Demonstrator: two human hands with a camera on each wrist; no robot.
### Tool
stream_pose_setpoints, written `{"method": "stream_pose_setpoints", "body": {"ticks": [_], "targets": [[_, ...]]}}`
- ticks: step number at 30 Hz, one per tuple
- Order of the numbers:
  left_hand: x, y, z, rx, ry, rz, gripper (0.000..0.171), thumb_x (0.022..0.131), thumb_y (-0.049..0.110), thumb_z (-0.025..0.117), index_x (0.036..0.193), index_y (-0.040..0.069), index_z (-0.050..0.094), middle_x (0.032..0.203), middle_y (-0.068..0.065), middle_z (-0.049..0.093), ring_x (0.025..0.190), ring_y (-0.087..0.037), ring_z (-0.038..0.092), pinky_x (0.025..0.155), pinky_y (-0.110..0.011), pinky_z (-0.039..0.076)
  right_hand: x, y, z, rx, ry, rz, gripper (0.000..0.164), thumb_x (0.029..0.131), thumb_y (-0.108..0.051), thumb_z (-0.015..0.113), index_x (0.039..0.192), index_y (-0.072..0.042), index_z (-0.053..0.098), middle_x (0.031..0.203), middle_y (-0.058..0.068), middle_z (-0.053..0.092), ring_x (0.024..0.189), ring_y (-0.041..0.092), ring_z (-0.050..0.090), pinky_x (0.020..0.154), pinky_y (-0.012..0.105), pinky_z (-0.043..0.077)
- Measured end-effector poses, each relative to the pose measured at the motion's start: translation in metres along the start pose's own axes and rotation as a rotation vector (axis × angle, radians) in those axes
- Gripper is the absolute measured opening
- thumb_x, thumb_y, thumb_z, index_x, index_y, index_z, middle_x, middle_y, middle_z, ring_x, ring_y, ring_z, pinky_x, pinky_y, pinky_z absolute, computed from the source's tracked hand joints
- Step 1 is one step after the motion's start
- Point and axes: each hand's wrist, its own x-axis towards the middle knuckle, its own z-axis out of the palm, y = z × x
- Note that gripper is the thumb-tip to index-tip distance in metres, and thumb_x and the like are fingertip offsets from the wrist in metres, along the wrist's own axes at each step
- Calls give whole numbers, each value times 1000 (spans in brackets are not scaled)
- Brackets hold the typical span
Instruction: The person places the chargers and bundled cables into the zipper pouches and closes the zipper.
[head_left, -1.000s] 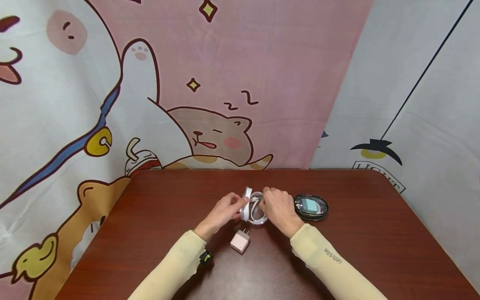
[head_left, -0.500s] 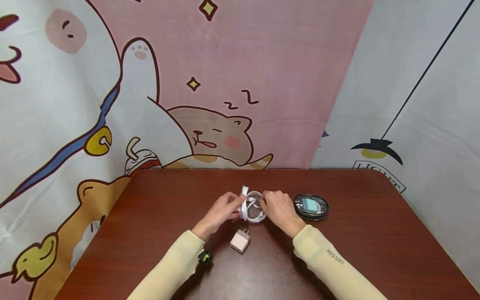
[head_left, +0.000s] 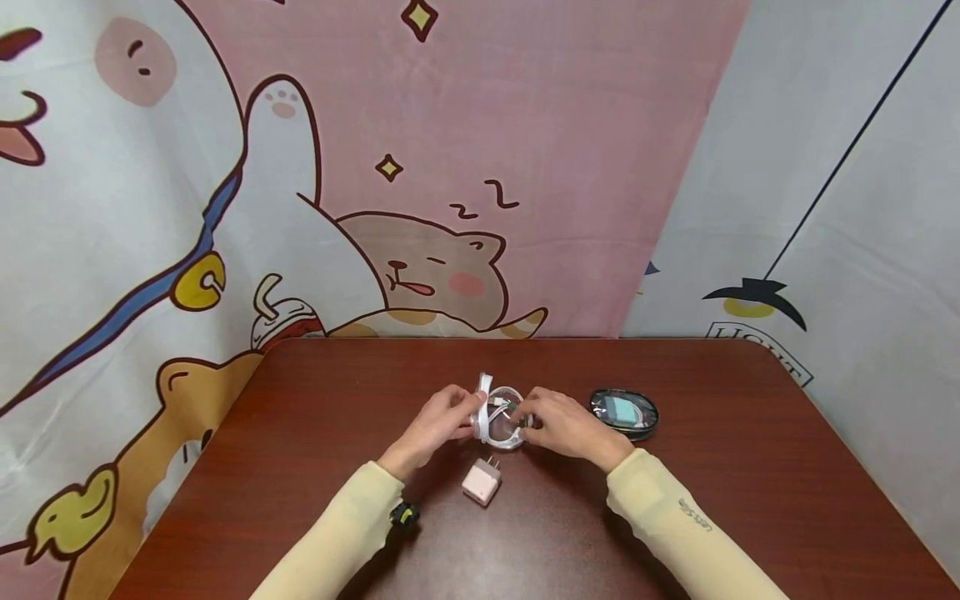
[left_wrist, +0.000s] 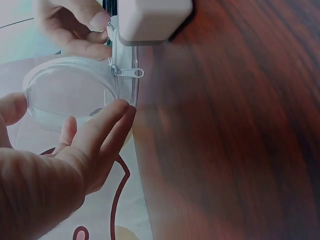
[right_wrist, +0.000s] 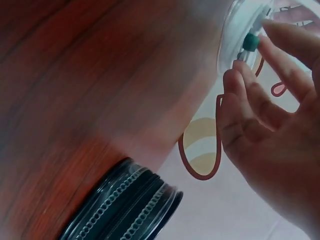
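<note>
A clear round zip pouch with white trim lies unzipped, a coiled white charging cable inside it. My left hand grips its left side, thumb and fingers on opposite edges; in the left wrist view its zipper pull hangs at the rim. Loosely bent, my right hand has its fingertips at the pouch's right side. There, in the right wrist view, they are close to a small green piece; whether anything is pinched cannot be made out. A pale pink charger plug lies nearer me, prongs pointing away.
A clear oval pouch with black trim, holding a light blue charger and a white cable, lies right of my right hand. The brown wooden table meets a cartoon-print cloth at the far edge.
The open pouch has shifted slightly left with my left hand. My right hand has turned and slid a little toward me, its fingers now spread over the pouch's right side.
</note>
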Motion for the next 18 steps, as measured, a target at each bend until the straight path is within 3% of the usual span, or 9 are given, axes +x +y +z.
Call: {"method": "stream_pose_setpoints", "body": {"ticks": [5,12,18], "targets": [[0,1,0,-4,-17,-14,44,104,33,63,118,-8,55,115,-20,60,99,-30,70,92,-46,59,-2,3,1,-22,-1,-15,14,92,-13,79,106,-13,80,100,2,64,88,20,60,77,34,50],[-2,3,0,5,-35,-20,44,103,34,62,117,-7,55,115,-20,61,99,-32,70,93,-50,58,0,4,7,-113,50,-31,12,89,-15,82,101,-16,81,91,-2,60,77,11,53,65,28,47],[-2,2,-1,-3,-23,-30,42,103,34,62,116,-6,55,114,-18,61,96,-30,68,93,-49,58,1,3,11,-126,58,-36,10,89,-13,82,98,-17,81,86,-5,59,74,11,54,60,28,44]]}}
